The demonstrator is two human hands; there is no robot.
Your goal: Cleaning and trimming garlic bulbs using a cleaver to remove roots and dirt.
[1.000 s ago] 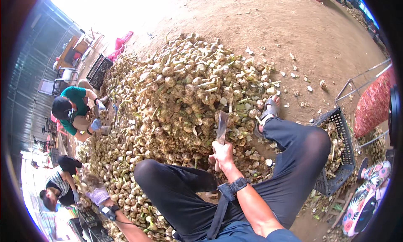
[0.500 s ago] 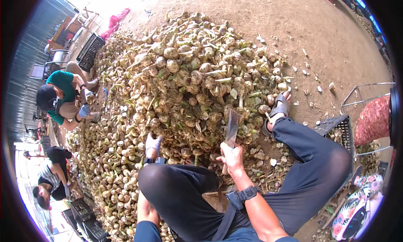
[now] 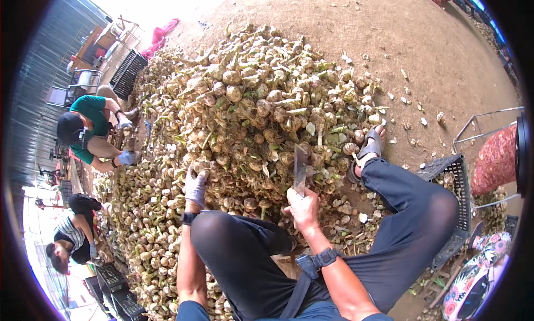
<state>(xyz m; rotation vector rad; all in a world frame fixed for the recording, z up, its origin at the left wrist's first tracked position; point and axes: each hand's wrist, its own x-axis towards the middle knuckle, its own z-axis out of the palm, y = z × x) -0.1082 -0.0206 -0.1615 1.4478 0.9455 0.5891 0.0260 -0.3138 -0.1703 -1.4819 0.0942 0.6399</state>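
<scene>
A large heap of garlic bulbs (image 3: 261, 107) with cut stems and dry roots lies before my legs. My left hand (image 3: 195, 187), in a pale glove, reaches onto the heap's near left side. Its thumb and fingers are apart around a garlic bulb (image 3: 202, 167) at the fingertips; whether they grip it is hard to see. Bare, my right hand (image 3: 303, 205) is closed round the handle of a knife (image 3: 300, 168) with a broad, flat metal blade. That blade points up and away from me, over the heap's near right side.
On the left a person in green (image 3: 92, 123) and another in stripes (image 3: 72, 232) crouch by the garlic. Black crates (image 3: 114, 285) stand at lower left, another crate (image 3: 459, 179) by my right knee. A red mesh sack (image 3: 495, 157) is at the right. Trimmings dot the dirt floor (image 3: 423, 59).
My left hand has moved up and to the left, from beside my knee onto the bulbs. The knife has shifted slightly left, its blade now more upright in the picture.
</scene>
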